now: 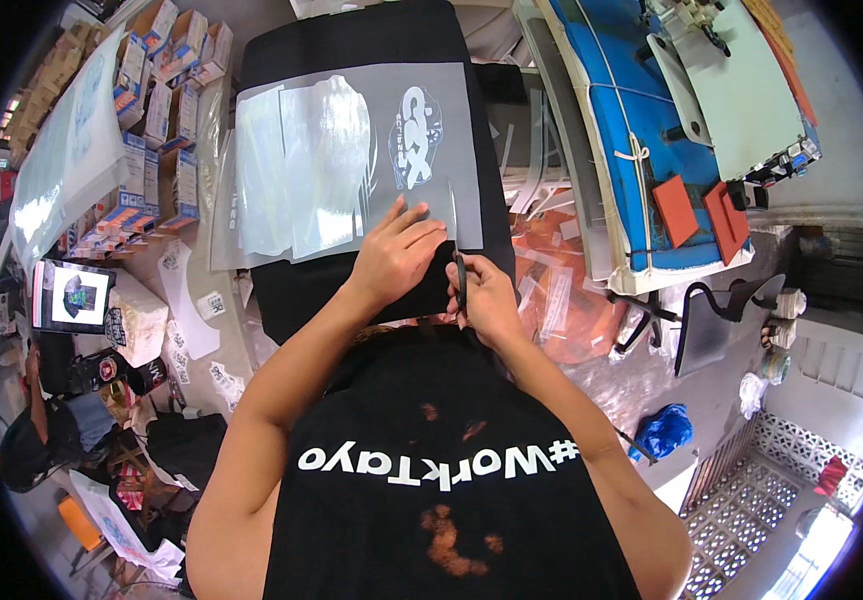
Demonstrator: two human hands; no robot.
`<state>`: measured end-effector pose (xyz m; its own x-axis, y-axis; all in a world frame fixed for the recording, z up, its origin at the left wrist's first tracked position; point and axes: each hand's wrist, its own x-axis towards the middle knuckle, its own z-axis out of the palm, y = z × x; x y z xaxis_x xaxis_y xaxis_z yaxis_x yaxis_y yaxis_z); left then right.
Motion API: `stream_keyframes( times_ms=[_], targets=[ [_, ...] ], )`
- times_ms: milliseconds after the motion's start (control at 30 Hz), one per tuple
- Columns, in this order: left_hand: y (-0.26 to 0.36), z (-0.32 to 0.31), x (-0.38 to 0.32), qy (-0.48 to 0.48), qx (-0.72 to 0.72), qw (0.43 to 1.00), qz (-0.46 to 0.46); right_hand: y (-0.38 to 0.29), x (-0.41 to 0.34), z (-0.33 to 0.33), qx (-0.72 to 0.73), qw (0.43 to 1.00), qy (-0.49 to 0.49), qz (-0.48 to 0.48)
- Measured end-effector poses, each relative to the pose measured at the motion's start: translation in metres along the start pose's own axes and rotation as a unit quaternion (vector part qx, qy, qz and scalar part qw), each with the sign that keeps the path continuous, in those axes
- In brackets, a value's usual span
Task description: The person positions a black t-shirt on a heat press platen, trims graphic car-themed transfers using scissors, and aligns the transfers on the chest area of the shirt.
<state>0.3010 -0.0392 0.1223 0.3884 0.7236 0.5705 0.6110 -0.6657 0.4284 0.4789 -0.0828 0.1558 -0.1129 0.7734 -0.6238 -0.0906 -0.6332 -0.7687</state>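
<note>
A clear film sheet printed with white shapes and a lettered graphic (416, 139) lies over black fabric (356, 30) in front of me. My left hand (399, 251) rests on the near edge of the film, fingers apart, palm down, below the graphic. In my right hand (480, 292) are scissors (462, 281), held by their dark handles. Their thin blades point away from me across the film near its right corner, to the right of the graphic. Whether the blades are parted cannot be told.
Stacked cartons (180, 184), a hanging film sheet (71, 150) and a tablet (74, 296) are on the left. To the right stand a blue padded surface (619, 150) with red blocks (676, 211), and a black chair (713, 330). Film scraps (555, 300) litter the floor.
</note>
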Motion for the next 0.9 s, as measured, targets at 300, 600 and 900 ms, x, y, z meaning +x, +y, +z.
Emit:
stream_keyframes(
  times_ms=[300, 600, 900],
  targets=[
    [0.014, -0.021, 0.01, 0.038, -0.031, 0.999, -0.016, -0.021, 0.031, 0.006, -0.022, 0.998, 0.026, -0.056],
    [0.017, -0.031, 0.009, 0.058, -0.045, 0.997, -0.003, -0.031, 0.05, 0.008, -0.045, 0.997, 0.03, -0.057],
    [0.034, -0.058, -0.006, 0.023, -0.085, 0.996, -0.021, -0.087, 0.128, 0.021, -0.051, 0.992, 0.049, -0.101]
  ],
)
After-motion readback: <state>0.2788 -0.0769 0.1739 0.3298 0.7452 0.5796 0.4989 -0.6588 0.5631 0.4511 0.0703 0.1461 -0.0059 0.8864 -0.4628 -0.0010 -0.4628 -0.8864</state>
